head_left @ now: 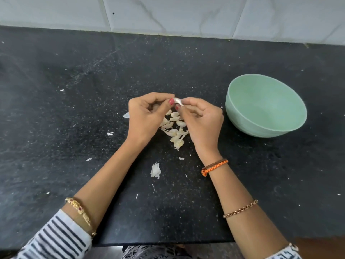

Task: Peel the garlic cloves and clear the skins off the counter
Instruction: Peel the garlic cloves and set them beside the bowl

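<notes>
The left hand (144, 116) and right hand (202, 119) meet fingertip to fingertip, both pinching one small white papery-skinned garlic clove (177, 100) held above the counter; red-painted nails press its sides. How far its skin has come away is hard to tell. Just below the fingers, between the two palms, lies a heap of pale cream garlic cloves and stalk bits (175, 128), partly hidden by the hands. Nearer the wrists, a torn white skin flake (155, 171) lies on the speckled black stone counter (74, 109). Off beyond the right knuckles stands a mint-green plastic bowl (266, 105). No writing is readable anywhere.
</notes>
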A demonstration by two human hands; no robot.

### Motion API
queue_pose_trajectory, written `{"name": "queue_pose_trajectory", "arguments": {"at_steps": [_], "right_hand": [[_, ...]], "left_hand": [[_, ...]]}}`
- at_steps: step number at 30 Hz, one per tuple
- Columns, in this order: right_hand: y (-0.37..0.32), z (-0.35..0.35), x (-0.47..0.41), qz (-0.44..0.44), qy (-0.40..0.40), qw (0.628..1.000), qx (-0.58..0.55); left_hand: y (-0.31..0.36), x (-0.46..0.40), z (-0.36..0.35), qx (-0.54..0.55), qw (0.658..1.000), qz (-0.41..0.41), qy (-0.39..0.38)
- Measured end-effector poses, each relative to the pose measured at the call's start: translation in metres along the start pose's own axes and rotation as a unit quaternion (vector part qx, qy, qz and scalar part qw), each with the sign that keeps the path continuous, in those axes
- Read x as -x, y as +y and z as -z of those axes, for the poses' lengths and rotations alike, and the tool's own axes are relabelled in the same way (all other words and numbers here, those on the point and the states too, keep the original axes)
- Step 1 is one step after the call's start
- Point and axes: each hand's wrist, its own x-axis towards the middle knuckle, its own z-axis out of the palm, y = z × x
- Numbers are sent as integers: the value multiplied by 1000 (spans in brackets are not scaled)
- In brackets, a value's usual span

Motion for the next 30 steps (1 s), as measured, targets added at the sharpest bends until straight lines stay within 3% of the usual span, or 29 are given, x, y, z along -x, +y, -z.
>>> {"name": "queue_pose_trajectory", "arguments": {"at_steps": [3,6,9,13,17,24,30], "right_hand": [[0,1,-1,35,10,999,6],[1,2,-3,13,-17,999,-27],[6,4,-5,46,-47,998,0],[11,3,-9,58,-21,998,13],[14,2,-9,129,-13,989,68],[17,3,-7,273,19,950,149],[18,1,-5,333,41,921,197]], "left_hand": [[-6,-6,4,-24,999,-19,15],[-6,-6,3,-51,998,-41,-2],[-8,-8,1,-51,998,-46,-12],[-9,-8,-4,31,999,22,-20],[-6,-8,-2,82,995,59,-11],[5,-3,-7,165,973,154,41],[5,-5,-4,215,952,212,51]]}}
